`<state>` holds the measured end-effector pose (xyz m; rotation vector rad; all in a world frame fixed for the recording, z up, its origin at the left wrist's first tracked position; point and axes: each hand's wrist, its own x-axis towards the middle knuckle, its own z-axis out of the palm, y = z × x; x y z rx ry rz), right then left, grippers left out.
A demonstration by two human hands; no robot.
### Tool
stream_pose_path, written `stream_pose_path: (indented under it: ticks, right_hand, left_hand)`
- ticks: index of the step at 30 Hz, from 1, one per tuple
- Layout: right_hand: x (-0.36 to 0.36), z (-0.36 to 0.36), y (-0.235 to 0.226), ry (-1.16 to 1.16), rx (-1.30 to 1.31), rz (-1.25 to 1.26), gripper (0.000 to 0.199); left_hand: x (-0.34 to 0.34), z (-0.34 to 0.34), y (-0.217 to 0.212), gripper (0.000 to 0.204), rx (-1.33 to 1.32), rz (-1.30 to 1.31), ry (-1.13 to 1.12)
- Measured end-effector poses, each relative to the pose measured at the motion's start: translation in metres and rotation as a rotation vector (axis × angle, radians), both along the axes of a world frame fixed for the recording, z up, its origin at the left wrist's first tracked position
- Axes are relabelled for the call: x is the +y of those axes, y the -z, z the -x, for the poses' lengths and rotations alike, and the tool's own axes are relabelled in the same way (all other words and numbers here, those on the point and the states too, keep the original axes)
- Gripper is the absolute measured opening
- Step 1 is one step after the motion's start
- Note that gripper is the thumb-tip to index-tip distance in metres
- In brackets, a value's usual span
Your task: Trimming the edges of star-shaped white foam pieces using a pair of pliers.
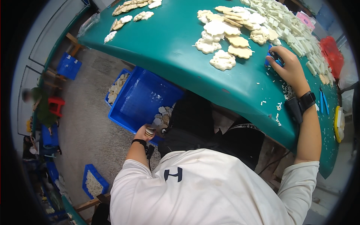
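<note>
My left hand (pixel 142 133) is low at the left, closed around a small stack of flat cream pieces (pixel 149 132) at the near edge of a large blue bin (pixel 140 88). Similar scalloped pieces (pixel 162 117) lie in the bin's near right corner. Over the green table (pixel 180 62), my right hand (pixel 288 63) is curled around a blue-and-black hand tool (pixel 275 58) whose kind I cannot make out. Left of that hand spreads a pile of cream, flower-shaped flat pieces (pixel 222 60), some overlapping. Small white offcuts (pixel 288 91) are scattered below it.
Many pale green-white blocks (pixel 285 28) heap at the table's far right, beside a red plastic bag (pixel 332 54). Blue-handled nippers (pixel 323 102) and a yellow-rimmed container (pixel 339 123) lie near the right edge. Another person (pixel 43 105) is at the far left, near a red stool (pixel 56 106).
</note>
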<state>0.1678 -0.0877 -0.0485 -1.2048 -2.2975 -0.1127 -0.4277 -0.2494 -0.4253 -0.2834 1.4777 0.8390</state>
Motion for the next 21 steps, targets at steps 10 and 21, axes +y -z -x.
stream_pose_path:
  ticks: [10,21]
  right_hand:
    - [-0.004,0.008,-0.007,0.076,0.032,0.100,0.038]
    - [-0.004,0.009,-0.002,0.090,0.036,0.006,0.041]
  left_hand:
    - [-0.021,0.026,0.079,0.015,-0.160,-0.164,-0.004]
    - [-0.015,-0.025,0.017,0.015,0.194,0.008,-0.080]
